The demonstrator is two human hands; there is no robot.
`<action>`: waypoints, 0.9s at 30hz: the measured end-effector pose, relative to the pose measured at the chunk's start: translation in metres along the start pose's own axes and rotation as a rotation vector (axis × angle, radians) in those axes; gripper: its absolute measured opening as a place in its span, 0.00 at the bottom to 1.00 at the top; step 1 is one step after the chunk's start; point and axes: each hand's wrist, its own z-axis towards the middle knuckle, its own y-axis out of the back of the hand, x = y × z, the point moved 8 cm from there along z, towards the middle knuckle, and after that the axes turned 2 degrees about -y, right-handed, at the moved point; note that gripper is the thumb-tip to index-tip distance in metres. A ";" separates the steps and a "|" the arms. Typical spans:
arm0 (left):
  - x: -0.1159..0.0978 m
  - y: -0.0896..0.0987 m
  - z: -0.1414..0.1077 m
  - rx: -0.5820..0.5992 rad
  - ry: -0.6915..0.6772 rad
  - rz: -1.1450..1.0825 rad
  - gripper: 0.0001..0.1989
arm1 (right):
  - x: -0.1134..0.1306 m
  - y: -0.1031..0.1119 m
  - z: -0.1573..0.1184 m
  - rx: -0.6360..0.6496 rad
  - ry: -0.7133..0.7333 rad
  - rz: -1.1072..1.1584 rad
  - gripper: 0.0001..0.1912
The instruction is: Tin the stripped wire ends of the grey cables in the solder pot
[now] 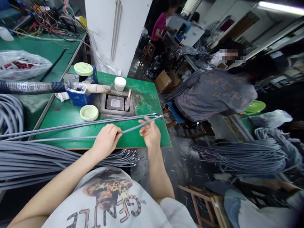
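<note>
At the lower middle of the frame, the left hand [106,139] is pinched shut on a single gray cable [133,127], while the right hand [150,134] holds the same cable nearer its stripped end, fingers curled around it, above the near edge of the green desk [144,95]. Beside them, more gray cables [78,125] stretch across the desk from the left edge of the frame. Farther back, at center, sit a pale green lid [89,112], a metal tray [115,103] and a white jar [120,83].
</note>
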 end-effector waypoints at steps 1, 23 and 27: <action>-0.007 0.000 -0.010 0.018 -0.014 -0.069 0.07 | 0.013 0.007 0.003 -0.084 0.100 0.049 0.25; 0.046 0.001 -0.034 -0.378 0.713 -1.303 0.14 | -0.033 -0.083 -0.073 0.862 -0.106 -0.516 0.22; 0.048 0.001 -0.029 -0.401 0.716 -1.371 0.14 | -0.038 -0.084 -0.073 0.887 -0.157 -0.484 0.22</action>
